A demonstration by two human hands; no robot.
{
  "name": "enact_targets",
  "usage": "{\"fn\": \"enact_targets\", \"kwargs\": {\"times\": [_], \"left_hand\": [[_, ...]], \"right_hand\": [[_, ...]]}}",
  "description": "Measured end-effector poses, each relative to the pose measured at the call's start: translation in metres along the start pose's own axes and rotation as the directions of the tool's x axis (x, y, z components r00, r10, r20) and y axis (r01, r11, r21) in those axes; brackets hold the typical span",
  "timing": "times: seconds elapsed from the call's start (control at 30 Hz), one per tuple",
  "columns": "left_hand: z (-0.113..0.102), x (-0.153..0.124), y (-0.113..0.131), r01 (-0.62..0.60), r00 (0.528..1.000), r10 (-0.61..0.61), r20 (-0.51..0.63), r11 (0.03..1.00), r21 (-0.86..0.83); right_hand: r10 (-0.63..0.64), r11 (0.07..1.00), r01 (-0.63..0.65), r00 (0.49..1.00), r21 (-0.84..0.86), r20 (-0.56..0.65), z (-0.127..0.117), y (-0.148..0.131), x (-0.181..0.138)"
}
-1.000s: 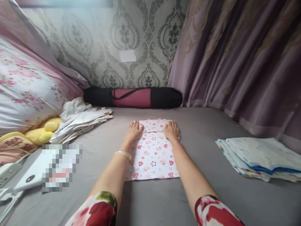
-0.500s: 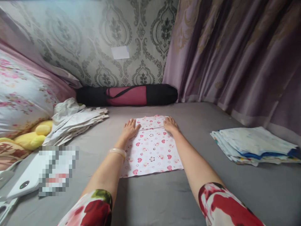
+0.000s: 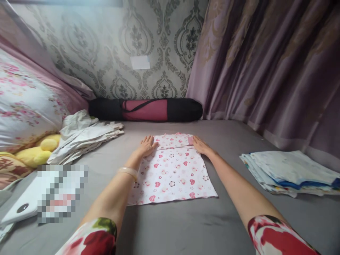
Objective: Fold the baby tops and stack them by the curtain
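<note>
A white garment (image 3: 172, 173) printed with pink hearts and small flowers lies flat on the grey bed sheet (image 3: 170, 230). Its far end is folded over into a band (image 3: 172, 141). My left hand (image 3: 148, 146) rests on the left end of that band, palm down with fingers spread. At the band's right end my right hand (image 3: 201, 144) lies along the edge, fingers stretched out, beside a small pink patch. Neither hand grips the cloth. A pale bangle (image 3: 128, 172) circles my left wrist.
A black and maroon roll bag (image 3: 145, 109) lies against the wall. To the left are a pile of whitish clothes (image 3: 87, 138), a yellow plush toy (image 3: 37, 152), a floral pillow (image 3: 23, 102) and a white phone-like object (image 3: 26, 202). Folded cloths (image 3: 292, 170) are stacked at right.
My right hand has slid outward to the right edge of the folded band, showing a pink patch there. My left hand stays on the band's left end. The view has shifted slightly.
</note>
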State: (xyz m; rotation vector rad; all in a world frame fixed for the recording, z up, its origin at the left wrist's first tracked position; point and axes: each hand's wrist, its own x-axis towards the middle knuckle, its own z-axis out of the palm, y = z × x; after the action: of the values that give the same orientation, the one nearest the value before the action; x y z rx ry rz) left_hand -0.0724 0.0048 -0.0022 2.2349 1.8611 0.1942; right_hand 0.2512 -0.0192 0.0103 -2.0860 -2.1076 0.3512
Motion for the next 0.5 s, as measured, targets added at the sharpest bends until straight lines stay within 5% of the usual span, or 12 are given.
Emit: {"fn": "enact_targets", "kwargs": {"times": [0.2, 0.33, 0.5], "left_hand": [[-0.009, 0.001, 0.039, -0.193, 0.978, 0.202, -0.058, 0.973, 0.124], [0.000, 0.011, 0.067, -0.318, 0.944, 0.329, -0.029, 0.929, 0.192], [0.005, 0.028, 0.061, -0.375, 0.918, 0.395, -0.041, 0.896, 0.238]], "right_hand": [[-0.275, 0.957, 0.272, 0.961, -0.103, -0.016, -0.001, -0.040, 0.000], [-0.331, 0.932, 0.331, 0.943, -0.146, 0.028, 0.000, -0.067, 0.011], [-0.386, 0.900, 0.386, 0.921, -0.203, 0.042, 0.001, -0.068, 0.029]]}}
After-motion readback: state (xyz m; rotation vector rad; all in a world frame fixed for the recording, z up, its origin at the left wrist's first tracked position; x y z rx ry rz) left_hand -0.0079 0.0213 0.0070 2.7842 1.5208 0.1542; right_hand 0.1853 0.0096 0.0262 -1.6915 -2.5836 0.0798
